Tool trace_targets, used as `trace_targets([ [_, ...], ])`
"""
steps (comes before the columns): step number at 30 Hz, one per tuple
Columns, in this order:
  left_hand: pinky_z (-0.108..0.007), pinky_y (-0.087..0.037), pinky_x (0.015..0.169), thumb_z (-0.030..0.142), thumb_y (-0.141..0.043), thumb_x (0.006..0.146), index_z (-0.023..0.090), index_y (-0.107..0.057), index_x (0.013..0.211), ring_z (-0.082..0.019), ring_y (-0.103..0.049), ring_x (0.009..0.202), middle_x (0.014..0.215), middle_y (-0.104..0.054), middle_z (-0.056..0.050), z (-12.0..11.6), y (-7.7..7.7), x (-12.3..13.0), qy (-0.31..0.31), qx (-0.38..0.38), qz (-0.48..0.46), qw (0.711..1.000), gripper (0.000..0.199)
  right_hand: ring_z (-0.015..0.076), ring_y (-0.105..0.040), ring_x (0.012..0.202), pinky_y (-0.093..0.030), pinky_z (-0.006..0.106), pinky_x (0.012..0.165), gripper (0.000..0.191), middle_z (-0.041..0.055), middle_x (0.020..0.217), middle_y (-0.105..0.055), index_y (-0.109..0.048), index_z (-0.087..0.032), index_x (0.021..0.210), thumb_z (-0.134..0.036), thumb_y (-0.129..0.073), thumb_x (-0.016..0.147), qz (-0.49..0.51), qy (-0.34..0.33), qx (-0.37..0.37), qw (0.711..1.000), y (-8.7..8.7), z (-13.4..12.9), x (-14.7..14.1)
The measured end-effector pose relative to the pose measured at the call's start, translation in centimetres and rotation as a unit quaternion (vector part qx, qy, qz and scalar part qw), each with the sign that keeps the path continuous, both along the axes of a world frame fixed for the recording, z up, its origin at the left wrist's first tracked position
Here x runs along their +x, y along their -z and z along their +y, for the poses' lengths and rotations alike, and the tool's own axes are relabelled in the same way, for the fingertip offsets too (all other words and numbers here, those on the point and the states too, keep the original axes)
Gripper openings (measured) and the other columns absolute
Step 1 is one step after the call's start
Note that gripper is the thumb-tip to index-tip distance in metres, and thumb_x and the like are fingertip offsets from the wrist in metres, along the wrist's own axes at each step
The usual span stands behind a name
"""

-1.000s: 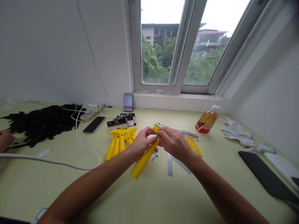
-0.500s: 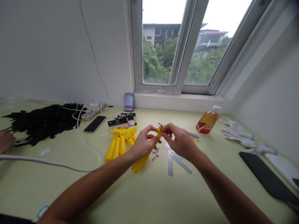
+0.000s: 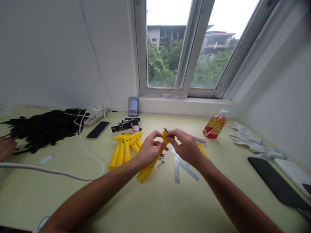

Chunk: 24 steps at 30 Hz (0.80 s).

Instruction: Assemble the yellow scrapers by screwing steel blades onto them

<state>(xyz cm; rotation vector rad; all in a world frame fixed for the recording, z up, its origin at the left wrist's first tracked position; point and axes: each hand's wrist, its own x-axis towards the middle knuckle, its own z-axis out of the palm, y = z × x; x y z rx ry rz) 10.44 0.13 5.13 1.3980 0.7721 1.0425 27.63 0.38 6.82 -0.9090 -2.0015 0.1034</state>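
My left hand (image 3: 150, 149) is closed round the upper part of a yellow scraper handle (image 3: 146, 173), whose thick round end points down toward me. At its head, my right hand (image 3: 186, 145) pinches with thumb and fingertips; a thin dark edge shows at the top. The fingers hide most of the head. Several small metal nuts (image 3: 161, 158) lie on the table just below the hands. Flat metal blades (image 3: 177, 171) are spread under my right hand. Left of my hands, several more yellow scraper handles (image 3: 120, 153) lie side by side.
Black-and-white packets (image 3: 122, 128) and a phone (image 3: 98, 129) lie at the back left. A white cable (image 3: 94, 155) loops past a black pile (image 3: 46, 127), where another person's hand (image 3: 7, 147) rests. To the right are a bottle (image 3: 215, 125), white gloves (image 3: 252, 142) and a dark flat object (image 3: 274, 181).
The scraper handle and both hands have shifted very slightly, with the right fingers now a little further over the head. The whole view has moved a touch.
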Motion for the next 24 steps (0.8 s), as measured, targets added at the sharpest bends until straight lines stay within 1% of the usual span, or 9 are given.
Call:
trace_targets([
  [4,-0.024,-0.051,0.053,0.038,-0.069,0.082,0.020,-0.047,0.094,-0.015,-0.066,0.071,0.092,-0.061,-0.003,-0.1,-0.2,-0.1,0.024,-0.020,-0.021,0.999,0.032,0.0156,-0.059,0.075,-0.049,0.030,0.070,0.002,0.0024,0.082,-0.062,-0.060,-0.021,0.088,-0.019,-0.061,0.088,0.028,0.012,0.008,1.000,0.0,0.3,0.3],
  [7,-0.025,-0.051,0.053,0.036,-0.069,0.082,0.019,-0.046,0.094,-0.013,-0.066,0.067,0.097,-0.061,-0.004,-0.2,-0.2,-0.1,0.039,-0.042,-0.037,0.998,0.032,0.0169,-0.058,0.080,-0.050,0.032,0.073,0.013,0.0037,0.090,-0.062,-0.060,-0.022,0.093,-0.025,-0.069,0.083,0.057,0.025,-0.015,0.998,0.1,1.0,0.7],
  [10,-0.025,-0.051,0.052,0.036,-0.072,0.079,0.019,-0.046,0.093,-0.016,-0.068,0.070,0.106,-0.059,-0.006,-0.2,-0.1,0.1,0.040,-0.069,-0.060,0.995,0.034,0.0181,-0.059,0.082,-0.051,0.034,0.074,0.020,0.0045,0.095,-0.063,-0.059,-0.022,0.097,-0.031,-0.070,0.082,0.063,0.027,-0.057,0.996,0.5,1.4,0.7],
  [15,-0.024,-0.050,0.046,0.030,-0.075,0.074,0.017,-0.049,0.092,-0.018,-0.069,0.073,0.116,-0.053,-0.009,0.2,0.2,0.3,0.002,-0.142,-0.097,0.985,0.034,0.0181,-0.062,0.083,-0.051,0.035,0.075,0.015,0.0058,0.095,-0.065,-0.060,-0.020,0.099,-0.032,-0.059,0.090,0.043,0.036,-0.078,0.995,1.2,2.4,1.0],
  [18,-0.023,-0.050,0.046,0.024,-0.073,0.073,0.016,-0.050,0.093,-0.019,-0.069,0.074,0.111,-0.055,-0.009,0.9,0.3,0.1,-0.031,-0.170,-0.100,0.980,0.031,0.0195,-0.064,0.088,-0.051,0.036,0.081,0.023,0.0087,0.101,-0.067,-0.062,-0.018,0.105,-0.035,-0.053,0.093,-0.023,0.093,-0.093,0.991,1.9,4.4,3.7],
  [20,-0.023,-0.051,0.046,0.020,-0.071,0.074,0.016,-0.050,0.092,-0.018,-0.069,0.074,0.108,-0.056,-0.009,1.4,0.4,-0.2,-0.053,-0.177,-0.100,0.978,0.027,0.0216,-0.064,0.100,-0.048,0.037,0.091,0.028,0.0129,0.111,-0.067,-0.063,-0.015,0.112,-0.032,-0.047,0.095,-0.125,0.176,-0.154,0.964,2.6,5.9,6.6],
  [21,-0.023,-0.051,0.046,0.018,-0.069,0.075,0.016,-0.050,0.092,-0.018,-0.069,0.073,0.108,-0.056,-0.009,1.7,0.4,-0.3,-0.063,-0.178,-0.101,0.977,0.026,0.0231,-0.061,0.109,-0.045,0.037,0.096,0.031,0.0139,0.121,-0.065,-0.062,-0.016,0.118,-0.030,-0.046,0.095,-0.196,0.225,-0.210,0.931,3.0,6.6,8.3],
  [22,-0.023,-0.051,0.046,0.017,-0.068,0.076,0.016,-0.050,0.092,-0.017,-0.069,0.073,0.108,-0.056,-0.009,1.8,0.4,-0.4,-0.071,-0.176,-0.103,0.976,0.024,0.0270,-0.061,0.112,-0.045,0.039,0.095,0.032,0.0178,0.122,-0.065,-0.065,-0.013,0.116,-0.027,-0.052,0.091,-0.221,0.245,-0.245,0.912,3.4,7.2,9.8],
  [24,-0.023,-0.051,0.046,0.016,-0.066,0.077,0.017,-0.050,0.092,-0.017,-0.069,0.072,0.108,-0.056,-0.009,2.0,0.4,-0.4,-0.078,-0.172,-0.106,0.976,0.022,0.0305,-0.067,0.099,-0.049,0.039,0.084,0.026,0.0218,0.108,-0.070,-0.071,-0.008,0.102,-0.023,-0.060,0.084,-0.252,0.260,-0.298,0.883,4.2,8.0,12.5],
])
